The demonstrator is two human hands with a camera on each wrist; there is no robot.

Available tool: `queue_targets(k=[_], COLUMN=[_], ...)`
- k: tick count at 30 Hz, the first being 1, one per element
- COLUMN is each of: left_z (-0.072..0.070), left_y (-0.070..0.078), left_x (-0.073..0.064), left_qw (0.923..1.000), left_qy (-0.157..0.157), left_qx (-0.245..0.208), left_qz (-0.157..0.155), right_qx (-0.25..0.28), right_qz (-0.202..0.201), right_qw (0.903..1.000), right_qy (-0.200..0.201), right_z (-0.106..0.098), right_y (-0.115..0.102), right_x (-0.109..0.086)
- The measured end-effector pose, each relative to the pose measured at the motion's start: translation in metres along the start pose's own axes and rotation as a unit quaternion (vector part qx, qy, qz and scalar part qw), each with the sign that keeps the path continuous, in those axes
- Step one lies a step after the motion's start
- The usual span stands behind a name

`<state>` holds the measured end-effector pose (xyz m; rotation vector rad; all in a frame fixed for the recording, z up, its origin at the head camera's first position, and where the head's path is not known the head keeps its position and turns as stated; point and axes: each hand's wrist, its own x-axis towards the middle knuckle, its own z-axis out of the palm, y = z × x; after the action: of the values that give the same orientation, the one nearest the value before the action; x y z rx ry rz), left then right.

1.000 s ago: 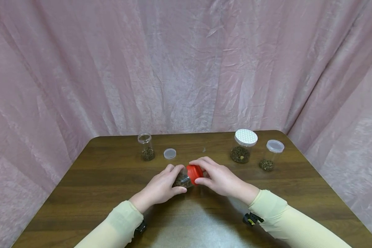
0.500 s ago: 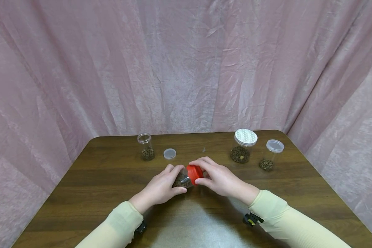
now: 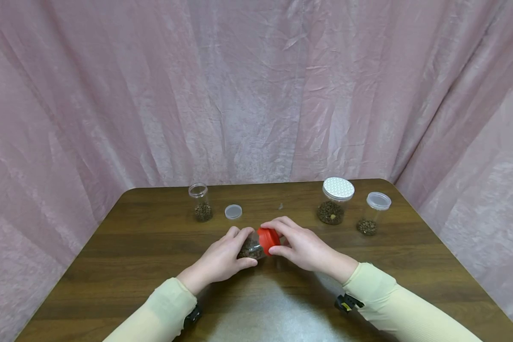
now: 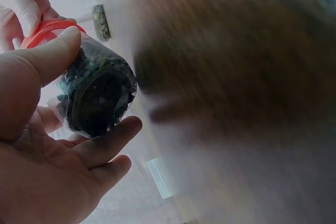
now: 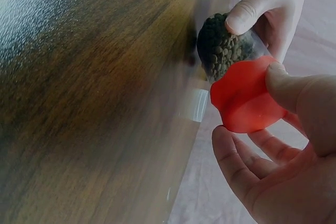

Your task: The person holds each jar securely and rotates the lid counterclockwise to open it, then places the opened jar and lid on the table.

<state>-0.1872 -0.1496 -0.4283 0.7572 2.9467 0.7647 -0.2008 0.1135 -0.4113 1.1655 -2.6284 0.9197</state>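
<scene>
A clear jar (image 3: 251,248) partly filled with brown pellets is tilted on its side over the middle of the table, its red lid (image 3: 269,241) facing right. My left hand (image 3: 224,254) grips the jar's body, thumb on the near side and fingers over the far side. My right hand (image 3: 301,242) holds the red lid between thumb and fingers. The left wrist view shows the jar's round base (image 4: 102,100) beside my fingers. In the right wrist view the lid (image 5: 247,98) has a wavy edge and sits against the jar's mouth, which it hides.
An uncovered jar of pellets (image 3: 203,204) stands at the back left, with a clear lid (image 3: 233,212) lying beside it. At the back right are a wide jar with a white patterned lid (image 3: 338,188) and a slimmer jar with a clear lid (image 3: 378,201). A pink curtain (image 3: 256,95) hangs behind the table (image 3: 124,266).
The red lid has turned slightly in my right hand, its edge bumps now sitting differently. Both hands and the jar stay in place; the view shifts very slightly.
</scene>
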Motion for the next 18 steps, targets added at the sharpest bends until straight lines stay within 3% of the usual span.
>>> queue_targets(k=[18], left_z=[-0.0019], left_y=[0.0012], left_x=[-0.0006], left_qw=[0.9999], left_qy=[-0.009], left_qx=[-0.002], left_qz=[-0.005], right_qx=[0.001], right_qz=[-0.005], right_qw=[1.0000], right_qy=[0.000], right_z=[-0.0014], right_y=[-0.0017], right_x=[0.0017])
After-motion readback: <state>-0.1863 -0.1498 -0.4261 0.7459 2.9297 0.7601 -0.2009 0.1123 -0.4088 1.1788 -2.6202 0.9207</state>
